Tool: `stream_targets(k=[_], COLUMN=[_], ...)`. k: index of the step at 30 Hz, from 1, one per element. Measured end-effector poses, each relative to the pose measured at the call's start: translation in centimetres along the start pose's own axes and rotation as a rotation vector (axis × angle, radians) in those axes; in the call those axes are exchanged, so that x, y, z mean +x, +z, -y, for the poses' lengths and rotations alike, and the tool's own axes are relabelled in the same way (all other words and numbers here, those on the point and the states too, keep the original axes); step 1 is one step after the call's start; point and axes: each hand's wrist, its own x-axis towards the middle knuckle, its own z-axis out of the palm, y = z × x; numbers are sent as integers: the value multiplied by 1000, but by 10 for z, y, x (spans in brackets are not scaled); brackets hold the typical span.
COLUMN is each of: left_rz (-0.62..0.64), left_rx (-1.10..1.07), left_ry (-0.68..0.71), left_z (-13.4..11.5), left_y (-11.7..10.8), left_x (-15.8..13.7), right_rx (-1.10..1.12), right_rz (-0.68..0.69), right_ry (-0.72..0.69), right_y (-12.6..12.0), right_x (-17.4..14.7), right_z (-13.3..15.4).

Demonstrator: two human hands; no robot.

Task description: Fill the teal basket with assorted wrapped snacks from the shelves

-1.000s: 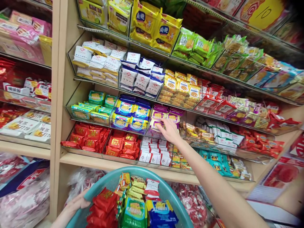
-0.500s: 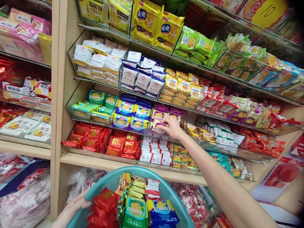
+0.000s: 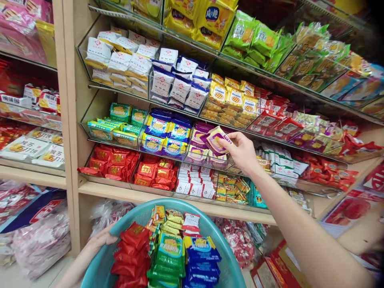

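Note:
My right hand [image 3: 242, 151] pinches a purple and cream snack packet [image 3: 218, 141], lifted and tilted just in front of a shelf bin. Purple packets of the same kind [image 3: 198, 153] lie in that bin, below and left of it. Down at the lower left, my left hand [image 3: 103, 239] grips the rim of a teal plastic basket [image 3: 225, 244]; part of its fingers is hidden. Inside the basket are red packets [image 3: 132, 250], green packets [image 3: 168, 256], blue packets [image 3: 202, 260], small yellow packets [image 3: 171, 226] and a white and red packet [image 3: 191, 224].
Clear-fronted bins rise in tiers ahead, among them blue packets [image 3: 168, 134], green packets [image 3: 120, 120], red packets [image 3: 115, 160] and cookie packets [image 3: 234, 98]. A wooden ledge [image 3: 120, 193] runs below. Bagged goods [image 3: 237, 240] and a red box [image 3: 268, 274] stand underneath.
My right hand has drawn back rightward and up out of the bin, now with a purple packet in it. The view has shifted slightly; my left hand stays at the basket.

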Motion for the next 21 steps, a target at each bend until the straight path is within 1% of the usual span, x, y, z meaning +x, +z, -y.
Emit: stream_targets(k=[2, 3, 5, 6, 9, 12, 14, 17, 19, 21], left_rz=[21, 49, 82, 88, 81, 61, 45, 22, 13, 11], left_rx=[6, -7, -29, -33, -32, -29, -27, -25, -26, -27], left_ry=[-2, 3, -3, -9, -25, -32, -32, -26, -22, -22], left_z=[-10, -14, -20, -22, -24, -25, -25, -25, -25, -24], left_y=[14, 20, 31, 35, 40, 39, 38, 35, 34, 34], left_x=[-16, -24, -37, -42, -49, -46, -44, -41, -41, -40], right_rx=[112, 161, 236, 268, 371, 433, 461, 497, 514, 501], right_rz=[37, 87, 234, 320, 562, 717, 770, 841, 887, 912], right_ry=[85, 142, 289, 390, 668, 864, 973, 1077, 1103, 1073], right_y=[3, 7, 19, 25, 43, 55, 61, 68, 74, 78], right_x=[-28, -45, -86, -108, -171, -218, -238, -255, -263, -269], right_z=[10, 14, 19, 21, 22, 23, 22, 17, 11, 5])
